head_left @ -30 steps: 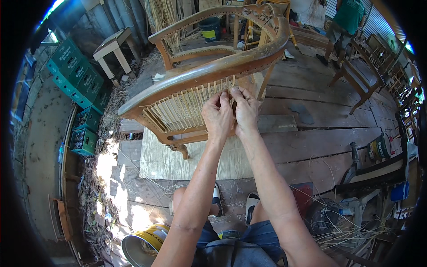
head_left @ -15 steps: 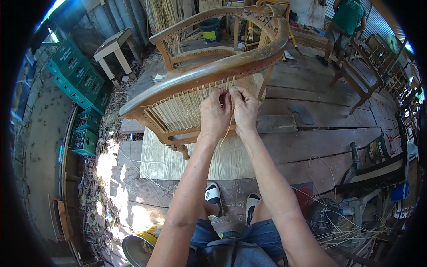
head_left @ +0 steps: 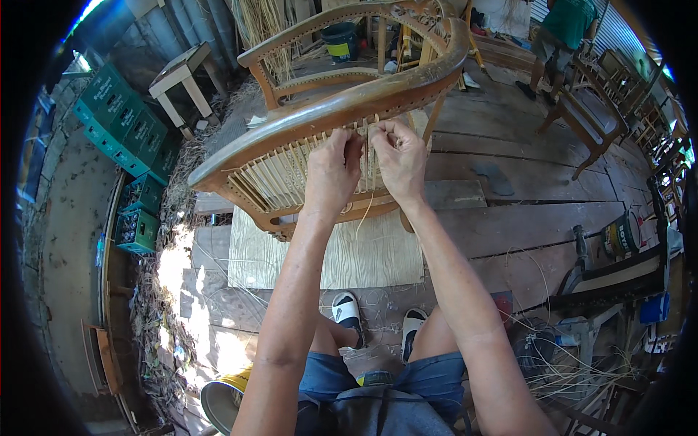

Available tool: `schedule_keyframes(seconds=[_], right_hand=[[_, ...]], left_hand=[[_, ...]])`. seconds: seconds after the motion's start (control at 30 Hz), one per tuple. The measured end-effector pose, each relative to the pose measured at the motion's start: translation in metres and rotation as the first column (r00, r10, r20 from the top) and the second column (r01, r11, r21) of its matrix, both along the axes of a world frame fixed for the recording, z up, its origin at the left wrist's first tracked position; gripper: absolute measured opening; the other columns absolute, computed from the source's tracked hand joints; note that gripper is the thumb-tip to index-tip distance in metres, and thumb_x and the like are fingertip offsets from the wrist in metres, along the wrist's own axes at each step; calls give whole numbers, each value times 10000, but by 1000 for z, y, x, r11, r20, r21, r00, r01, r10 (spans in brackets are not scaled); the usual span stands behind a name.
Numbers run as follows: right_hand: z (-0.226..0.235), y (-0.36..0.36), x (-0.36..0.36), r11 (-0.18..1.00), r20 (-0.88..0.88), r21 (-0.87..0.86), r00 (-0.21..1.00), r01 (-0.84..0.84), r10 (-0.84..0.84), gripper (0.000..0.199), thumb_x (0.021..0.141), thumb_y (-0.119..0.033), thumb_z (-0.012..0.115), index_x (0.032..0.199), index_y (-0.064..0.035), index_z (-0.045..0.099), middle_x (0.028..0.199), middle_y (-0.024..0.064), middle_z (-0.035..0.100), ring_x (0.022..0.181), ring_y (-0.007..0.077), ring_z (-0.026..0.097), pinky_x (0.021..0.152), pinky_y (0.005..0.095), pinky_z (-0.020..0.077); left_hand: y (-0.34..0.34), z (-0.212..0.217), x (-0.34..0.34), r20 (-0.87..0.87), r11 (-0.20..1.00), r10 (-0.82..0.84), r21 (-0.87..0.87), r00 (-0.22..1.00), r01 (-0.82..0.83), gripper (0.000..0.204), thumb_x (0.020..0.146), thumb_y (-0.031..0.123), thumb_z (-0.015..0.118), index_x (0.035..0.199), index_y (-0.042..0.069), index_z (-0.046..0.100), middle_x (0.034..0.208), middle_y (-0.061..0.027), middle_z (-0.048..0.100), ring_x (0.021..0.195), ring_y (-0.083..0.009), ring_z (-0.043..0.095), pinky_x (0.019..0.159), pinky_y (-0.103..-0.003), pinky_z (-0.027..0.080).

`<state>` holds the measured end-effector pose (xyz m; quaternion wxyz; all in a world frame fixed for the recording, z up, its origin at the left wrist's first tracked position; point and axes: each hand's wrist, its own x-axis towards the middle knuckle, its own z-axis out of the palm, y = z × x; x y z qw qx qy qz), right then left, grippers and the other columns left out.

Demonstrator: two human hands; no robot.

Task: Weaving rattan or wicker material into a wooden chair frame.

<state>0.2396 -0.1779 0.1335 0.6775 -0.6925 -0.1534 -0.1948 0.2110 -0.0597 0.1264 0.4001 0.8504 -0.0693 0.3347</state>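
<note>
A curved wooden chair frame point(head_left: 327, 109) rests tilted in front of me, its rail lined with small holes. Pale cane strands point(head_left: 273, 182) run in parallel between its top rail and lower rail. Just under the top rail, my left hand point(head_left: 333, 171) is closed in a pinch at a cane strand; its fingertips are partly hidden. Close beside it on the right, my right hand point(head_left: 398, 156) pinches a cane strand between thumb and forefinger. One loose cane end point(head_left: 366, 212) dangles below the lower rail between my wrists.
Under the chair lies a pale wooden board point(head_left: 327, 254). Green crates point(head_left: 127, 120) stack at left near a small wooden stool point(head_left: 182, 80). A yellow can point(head_left: 225, 400) stands by my left arm, loose cane point(head_left: 574, 378) at right. A person in green point(head_left: 563, 33) stands far right.
My hands have come apart slightly and moved up toward the top rail, the left one leftward. The chair frame has shifted a little up and left in view.
</note>
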Motion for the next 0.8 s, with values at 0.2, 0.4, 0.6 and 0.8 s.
schedule_keyframes(seconds=[0.2, 0.4, 0.6, 0.8], right_hand=[[7, 6, -6, 999, -88, -33, 996, 30, -33, 98, 853, -86, 638, 867, 9, 655, 677, 60, 645, 590, 121, 600, 547, 289, 457], [6, -3, 8, 935, 352, -245, 922, 257, -161, 98, 852, -127, 658, 878, -38, 629, 823, 136, 653, 749, 337, 637, 622, 401, 490], [-2, 10, 8, 913, 388, -202, 885, 355, -258, 92, 870, -126, 634, 908, -52, 595, 832, 115, 642, 742, 333, 633, 620, 416, 496], [-4, 5, 16, 894, 532, -231, 819, 383, -213, 90, 872, -125, 629, 908, -64, 573, 813, 98, 625, 719, 307, 630, 582, 406, 491]], left_hand=[[-2, 24, 0, 100, 982, 95, 152, 990, -110, 138, 806, 35, 665, 929, -9, 620, 795, -156, 672, 714, -275, 681, 654, -338, 530], [7, 40, -1, 139, 898, 113, 410, 984, -161, 169, 772, 99, 703, 917, 63, 625, 833, -95, 653, 842, -260, 645, 713, -342, 508], [10, 46, 2, 331, 762, 111, 577, 937, -294, 183, 754, 88, 697, 902, 107, 591, 1103, -64, 572, 1170, -273, 493, 979, -439, 361], [16, 27, 14, 353, 819, 41, 524, 935, -233, 207, 753, 61, 690, 919, 83, 569, 1320, -98, 498, 1266, -280, 436, 1050, -445, 287]])
